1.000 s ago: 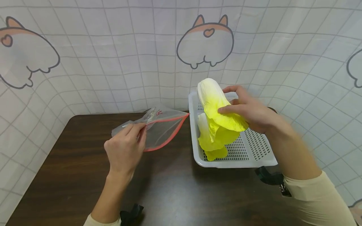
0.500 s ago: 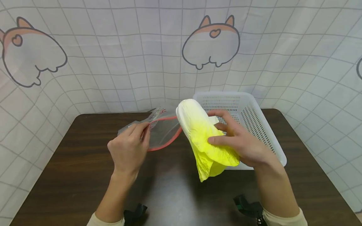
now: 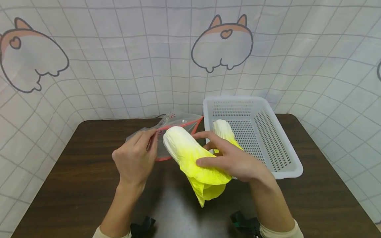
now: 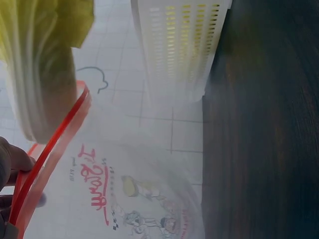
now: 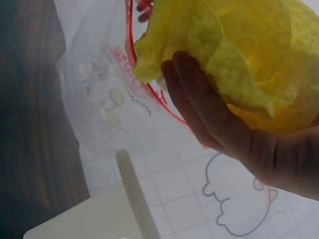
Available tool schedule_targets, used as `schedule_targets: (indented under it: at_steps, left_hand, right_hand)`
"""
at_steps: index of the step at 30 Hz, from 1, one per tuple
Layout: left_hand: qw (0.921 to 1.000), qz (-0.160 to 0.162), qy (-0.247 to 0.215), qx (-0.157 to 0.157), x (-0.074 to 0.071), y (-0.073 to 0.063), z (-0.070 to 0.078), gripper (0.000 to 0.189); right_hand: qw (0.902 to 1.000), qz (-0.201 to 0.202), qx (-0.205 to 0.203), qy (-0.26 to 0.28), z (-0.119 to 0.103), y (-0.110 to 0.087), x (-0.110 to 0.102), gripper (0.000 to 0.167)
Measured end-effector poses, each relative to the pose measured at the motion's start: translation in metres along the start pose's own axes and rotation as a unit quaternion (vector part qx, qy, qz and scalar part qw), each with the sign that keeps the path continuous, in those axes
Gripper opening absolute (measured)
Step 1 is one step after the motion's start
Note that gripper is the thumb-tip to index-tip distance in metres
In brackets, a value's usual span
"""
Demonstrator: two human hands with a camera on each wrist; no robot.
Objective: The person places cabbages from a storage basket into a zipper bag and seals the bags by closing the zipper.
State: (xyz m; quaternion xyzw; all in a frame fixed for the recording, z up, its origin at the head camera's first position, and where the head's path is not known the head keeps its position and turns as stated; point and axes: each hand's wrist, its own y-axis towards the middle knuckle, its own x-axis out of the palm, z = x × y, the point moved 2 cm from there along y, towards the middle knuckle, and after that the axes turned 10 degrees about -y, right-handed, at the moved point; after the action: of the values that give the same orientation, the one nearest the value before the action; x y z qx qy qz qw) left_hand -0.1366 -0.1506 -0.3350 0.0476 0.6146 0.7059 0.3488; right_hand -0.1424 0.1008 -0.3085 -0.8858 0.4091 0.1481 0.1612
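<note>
My left hand (image 3: pixel 135 157) pinches the rim of a clear zip bag (image 4: pixel 144 194) with a red seal strip and printed pictures. The bag's mouth gapes toward the right. My right hand (image 3: pixel 229 157) grips a napa cabbage (image 3: pixel 190 152) by its yellow leafy part, thumb on top, white stem end pointing at the bag. In the head view that white end overlaps the bag's opening; in the left wrist view it stands right at the red rim. Part of the bag is hidden behind the left hand and the cabbage.
A white perforated basket (image 3: pixel 285 145) stands on the dark wooden table (image 3: pixel 74 185) at the right. Another napa cabbage (image 3: pixel 224 130) lies in it, partly hidden by my right hand. A white gridded curtain (image 3: pixel 143 59) with cartoon prints hangs behind.
My right hand has carried the cabbage from above the basket leftward and down to the bag's mouth. The left hand keeps its hold on the bag, nearly still.
</note>
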Motion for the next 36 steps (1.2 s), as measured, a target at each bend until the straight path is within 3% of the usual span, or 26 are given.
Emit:
schedule_targets:
  at_steps: [9,15,22,28,36]
  left_hand:
    - [0.9999,-0.002,-0.010,0.003,0.000,0.000,0.002,0.008]
    - [0.9997,0.003,-0.010,0.021,0.002,-0.001,0.008,0.011]
    - [0.9993,-0.007,-0.008,0.037,0.003,-0.001,0.010,0.010]
    - [0.9989,-0.016,-0.021,0.039,0.003,0.000,0.009,0.011]
    - [0.9987,-0.020,-0.029,0.036,0.003,-0.001,0.008,0.008]
  right_hand:
    - [0.9991,0.013,0.008,-0.039,0.003,0.011,0.009,0.058]
    - [0.9981,0.045,0.015,-0.040,0.007,0.025,0.017,0.057]
    - [0.9965,0.067,0.050,0.004,0.013,0.038,0.026,0.065]
    - [0.9948,0.067,0.042,0.065,0.015,0.046,0.032,0.059]
    - [0.9915,0.072,0.033,0.103,0.017,0.052,0.033,0.056]
